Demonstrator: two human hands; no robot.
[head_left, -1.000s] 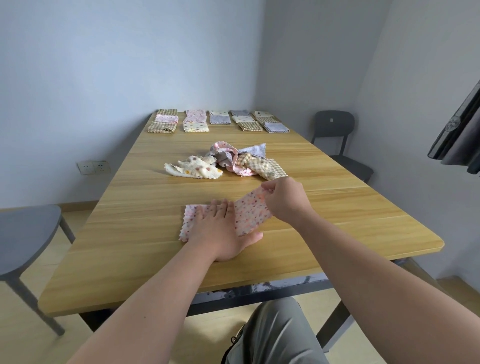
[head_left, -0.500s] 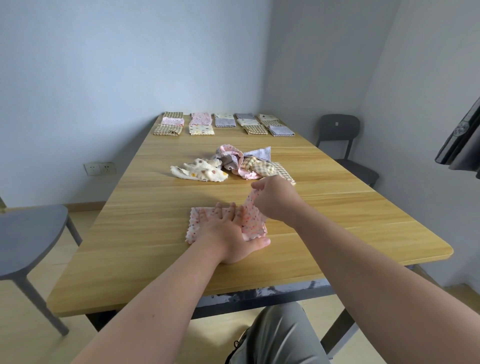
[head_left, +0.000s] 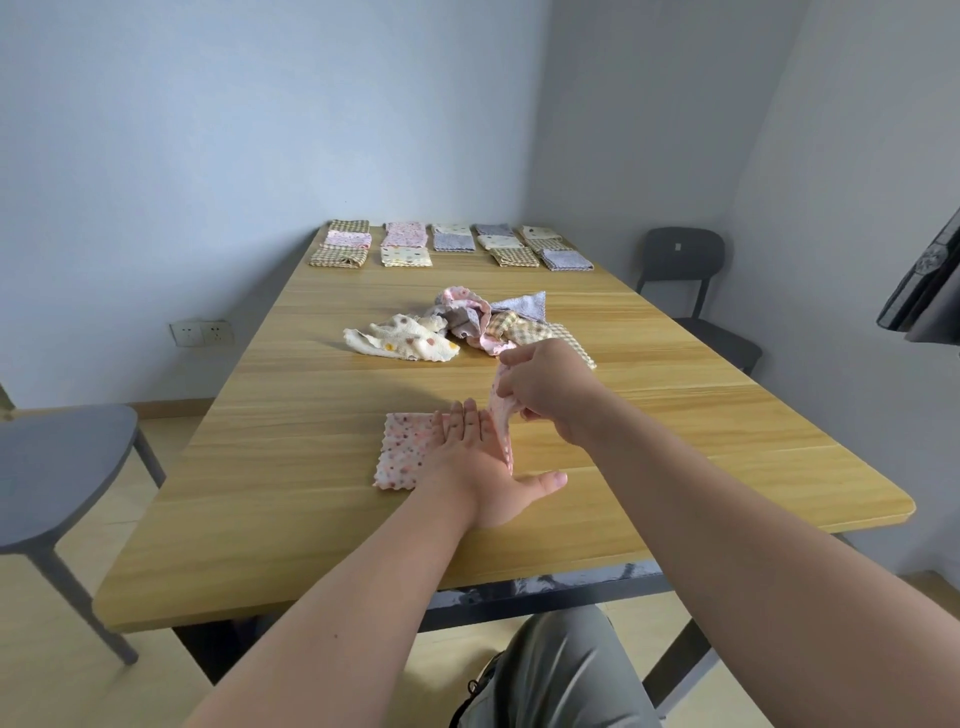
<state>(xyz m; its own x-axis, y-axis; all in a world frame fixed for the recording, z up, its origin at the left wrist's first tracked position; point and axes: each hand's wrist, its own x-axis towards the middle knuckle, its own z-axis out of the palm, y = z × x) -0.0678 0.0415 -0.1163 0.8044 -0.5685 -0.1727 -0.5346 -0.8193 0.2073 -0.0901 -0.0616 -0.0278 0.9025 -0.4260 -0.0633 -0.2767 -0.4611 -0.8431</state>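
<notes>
A pink dotted cloth (head_left: 402, 451) lies on the wooden table (head_left: 291, 499) near the front edge. My left hand (head_left: 480, 462) lies flat on its middle with straight fingers, pressing it down. My right hand (head_left: 545, 387) pinches the cloth's right end and holds it lifted up over the left hand, so the right half stands nearly upright.
A loose pile of unfolded cloths (head_left: 467, 327) lies mid-table behind my hands. Several folded cloths (head_left: 447, 247) sit in rows at the far end. A dark chair (head_left: 685, 280) stands at the right, a grey chair (head_left: 57, 478) at the left.
My right hand has raised the cloth's right end from low over the table and carried it leftward, above the left hand. The left hand has stayed pressed on the cloth.
</notes>
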